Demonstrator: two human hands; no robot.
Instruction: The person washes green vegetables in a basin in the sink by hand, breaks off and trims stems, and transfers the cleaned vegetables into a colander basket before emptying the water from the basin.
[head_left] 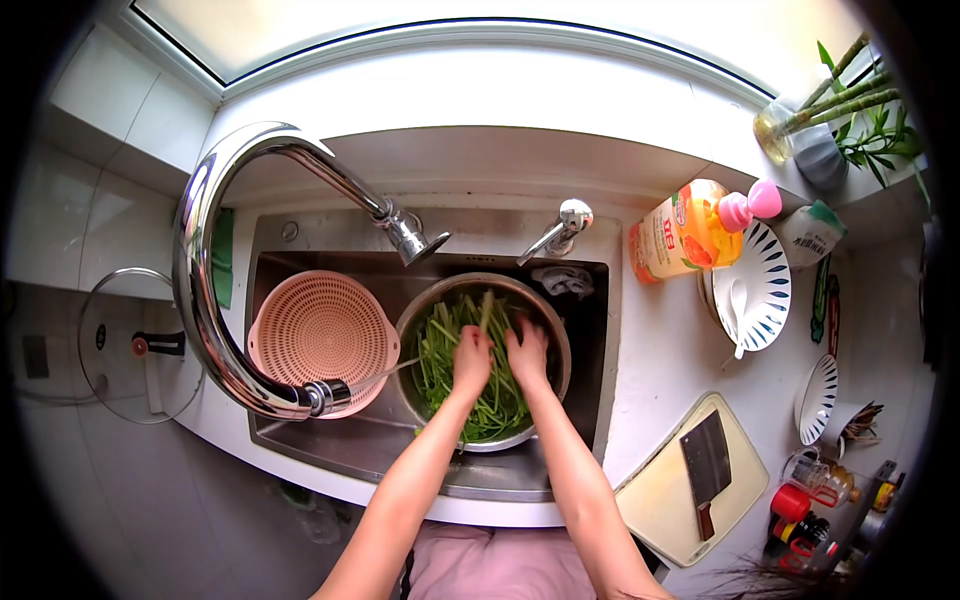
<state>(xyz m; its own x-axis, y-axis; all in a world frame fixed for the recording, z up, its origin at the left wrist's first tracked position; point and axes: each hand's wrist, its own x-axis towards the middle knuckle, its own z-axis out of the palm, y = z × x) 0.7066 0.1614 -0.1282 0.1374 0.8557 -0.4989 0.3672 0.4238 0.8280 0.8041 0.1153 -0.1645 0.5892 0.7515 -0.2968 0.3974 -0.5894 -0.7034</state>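
Note:
A steel bowl (566, 388) in the sink holds a mass of long leafy green stalks (440, 340). My left hand (473, 358) is closed round some of the stalks, its fingers curled over them, and a pale bunch of stalk ends rises just beyond its knuckles. Close beside it, my right hand (527, 350) reaches down at the right inner side of the bowl, fingers stretched and slightly apart; its fingertips are blurred low in the bowl. A pink colander (322, 335) sits to the left, under the curved chrome faucet (195, 250).
The sink (350, 455) has a small lever tap (560, 232) and a grey cloth (562, 281) behind the bowl. Rightward stand an orange soap bottle (680, 235), patterned dishes (765, 290), and a cutting board (650, 495) bearing a cleaver (706, 458). A glass lid (105, 345) is at left.

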